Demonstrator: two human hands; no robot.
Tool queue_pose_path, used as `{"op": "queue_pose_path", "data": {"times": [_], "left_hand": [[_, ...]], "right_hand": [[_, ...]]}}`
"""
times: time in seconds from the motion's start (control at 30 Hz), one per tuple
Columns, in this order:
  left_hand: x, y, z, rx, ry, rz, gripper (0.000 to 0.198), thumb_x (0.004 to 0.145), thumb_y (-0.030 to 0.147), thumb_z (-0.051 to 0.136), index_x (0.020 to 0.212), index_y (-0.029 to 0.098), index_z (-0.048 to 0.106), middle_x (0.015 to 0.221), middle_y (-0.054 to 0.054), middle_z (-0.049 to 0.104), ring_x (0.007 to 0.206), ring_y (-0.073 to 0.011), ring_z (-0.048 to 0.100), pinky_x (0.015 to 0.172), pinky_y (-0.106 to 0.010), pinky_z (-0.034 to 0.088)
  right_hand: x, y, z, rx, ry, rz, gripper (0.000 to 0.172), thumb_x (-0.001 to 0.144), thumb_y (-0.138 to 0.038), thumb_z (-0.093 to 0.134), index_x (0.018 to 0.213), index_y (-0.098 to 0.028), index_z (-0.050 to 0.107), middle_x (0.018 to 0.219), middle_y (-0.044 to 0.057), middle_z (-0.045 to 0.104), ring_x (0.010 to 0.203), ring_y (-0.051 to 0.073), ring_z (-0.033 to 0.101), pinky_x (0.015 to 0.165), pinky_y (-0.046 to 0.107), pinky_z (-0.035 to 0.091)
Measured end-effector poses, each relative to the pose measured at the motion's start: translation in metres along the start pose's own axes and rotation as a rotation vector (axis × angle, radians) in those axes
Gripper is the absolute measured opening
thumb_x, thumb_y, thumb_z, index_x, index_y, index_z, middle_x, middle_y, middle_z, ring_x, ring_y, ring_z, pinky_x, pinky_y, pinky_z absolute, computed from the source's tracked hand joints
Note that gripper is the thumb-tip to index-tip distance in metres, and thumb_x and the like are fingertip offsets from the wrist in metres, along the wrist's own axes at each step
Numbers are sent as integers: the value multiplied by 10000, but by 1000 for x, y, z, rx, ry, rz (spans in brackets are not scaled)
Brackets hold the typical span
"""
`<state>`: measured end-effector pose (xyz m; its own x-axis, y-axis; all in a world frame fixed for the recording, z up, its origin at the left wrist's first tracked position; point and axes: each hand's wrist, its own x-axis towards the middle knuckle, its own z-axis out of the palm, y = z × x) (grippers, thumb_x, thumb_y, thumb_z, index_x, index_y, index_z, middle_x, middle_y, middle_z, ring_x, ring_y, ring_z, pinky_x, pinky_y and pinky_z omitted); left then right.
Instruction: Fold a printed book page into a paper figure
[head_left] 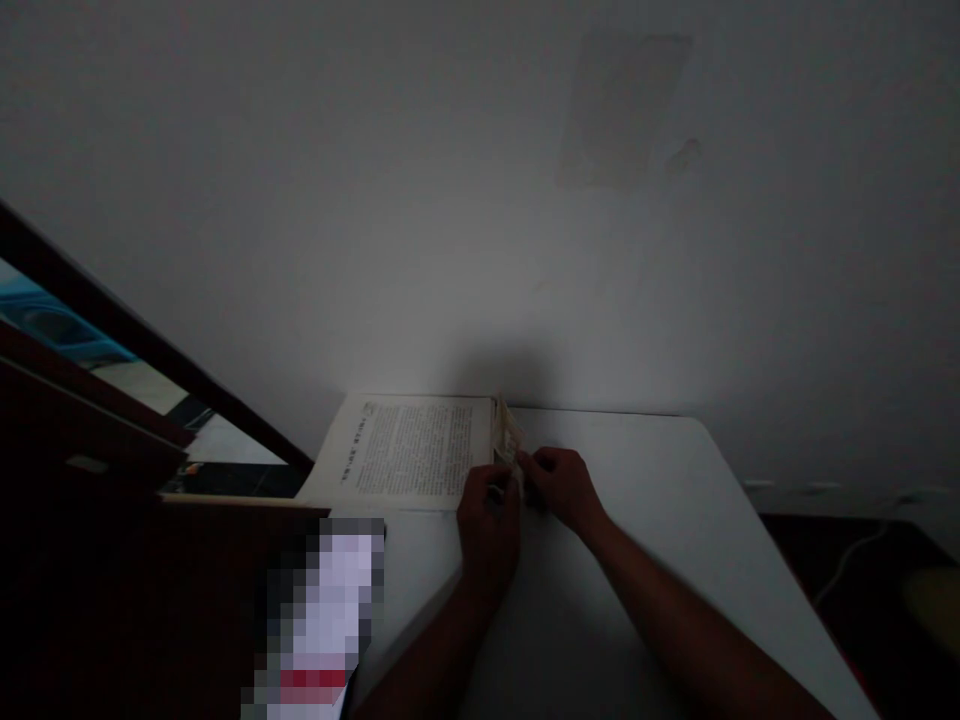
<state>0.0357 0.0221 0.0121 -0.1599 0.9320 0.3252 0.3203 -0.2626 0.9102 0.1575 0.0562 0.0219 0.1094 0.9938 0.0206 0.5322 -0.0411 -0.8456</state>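
An open book (pixel 420 445) lies at the back left of the white table, its left page flat and covered in print. Next to its spine, a narrow, raised book page (pixel 508 432) shows some print and looks bent or curled. My left hand (pixel 489 515) pinches the near end of this page between thumb and fingers. From the other side, my right hand (pixel 559 487) is closed on the same page, close to the left fingertips. The exact contact of the fingers is dim and partly hidden.
The white table (pixel 645 470) stands against a grey wall (pixel 360 220) with a patch (pixel 624 110) on it. A lit, pixelated rectangular object (pixel 330 600) lies at the table's left edge. A dark-framed mirror or opening (pixel 150 330) leans at left. A pale cable (pixel 855 550) hangs at right.
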Motion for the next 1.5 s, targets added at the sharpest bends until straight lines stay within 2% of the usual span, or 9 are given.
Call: {"op": "queue_pose_path", "data": {"times": [0.2, 0.43, 0.53, 0.63, 0.77, 0.93, 1.23, 1.4, 1.5], "left_hand": [[1, 2, -1, -2, 10, 5, 67, 815, 227, 538, 866, 185, 550, 809, -6, 592, 708, -120, 568, 651, -232, 456], [1, 2, -4, 65, 26, 46, 55, 817, 210, 523, 859, 184, 547, 790, -5, 583, 694, -120, 558, 634, -229, 450], [8, -1, -14, 187, 14, 170, 80, 819, 186, 495, 881, 177, 545, 810, -26, 582, 721, -140, 556, 652, -252, 454], [17, -2, -27, 438, -17, 302, 132, 798, 176, 503, 922, 171, 547, 871, -61, 583, 848, -192, 551, 771, -323, 447], [24, 1, -38, 787, -104, 188, 162, 755, 251, 571, 890, 161, 559, 921, -82, 567, 902, -247, 514, 798, -380, 409], [22, 7, -35, 972, -226, 70, 256, 727, 381, 606, 872, 171, 580, 947, -83, 542, 932, -261, 491, 791, -377, 379], [24, 6, -38, 1035, -317, 46, 239, 777, 388, 546, 875, 180, 610, 932, -80, 564, 925, -250, 498, 754, -349, 373], [26, 6, -39, 1038, -348, 106, 247, 830, 319, 460, 774, 171, 649, 870, -77, 599, 868, -227, 531, 738, -325, 382], [29, 5, -39, 1049, -352, 66, 300, 849, 256, 401, 711, 159, 649, 816, -78, 616, 813, -204, 554, 699, -298, 382]], "right_hand": [[3, -4, 2, -71, 42, -32, 343, 784, -365, 508, 508, -175, 584, 495, 14, 601, 489, 130, 553, 493, 229, 372], [-1, 4, 3, 43, 68, -10, 457, 810, -507, 470, 487, -185, 513, 447, 2, 549, 432, 122, 512, 450, 226, 374], [-4, 7, 3, 211, 37, 66, 464, 805, -545, 465, 509, -190, 496, 421, -21, 514, 372, 115, 494, 399, 225, 371], [-7, 4, -1, 352, -42, 131, 468, 798, -556, 474, 506, -191, 485, 395, -32, 495, 333, 110, 484, 369, 223, 372], [-12, 2, -12, 392, -98, 150, 471, 804, -543, 477, 500, -184, 492, 386, -26, 509, 334, 102, 485, 382, 217, 376], [-23, 11, -17, 406, -79, 119, 482, 831, -523, 455, 498, -178, 505, 382, -26, 507, 349, 94, 478, 409, 214, 369], [-27, 18, -18, 438, -63, 84, 462, 835, -500, 474, 510, -175, 519, 410, -20, 524, 380, 97, 494, 445, 219, 377], [-26, 19, -19, 465, -62, 99, 450, 832, -486, 485, 512, -173, 525, 408, -20, 527, 375, 95, 491, 441, 220, 367], [-26, 19, -20, 475, -64, 83, 457, 838, -481, 478, 503, -173, 523, 401, -18, 527, 374, 95, 483, 445, 222, 365]]}}
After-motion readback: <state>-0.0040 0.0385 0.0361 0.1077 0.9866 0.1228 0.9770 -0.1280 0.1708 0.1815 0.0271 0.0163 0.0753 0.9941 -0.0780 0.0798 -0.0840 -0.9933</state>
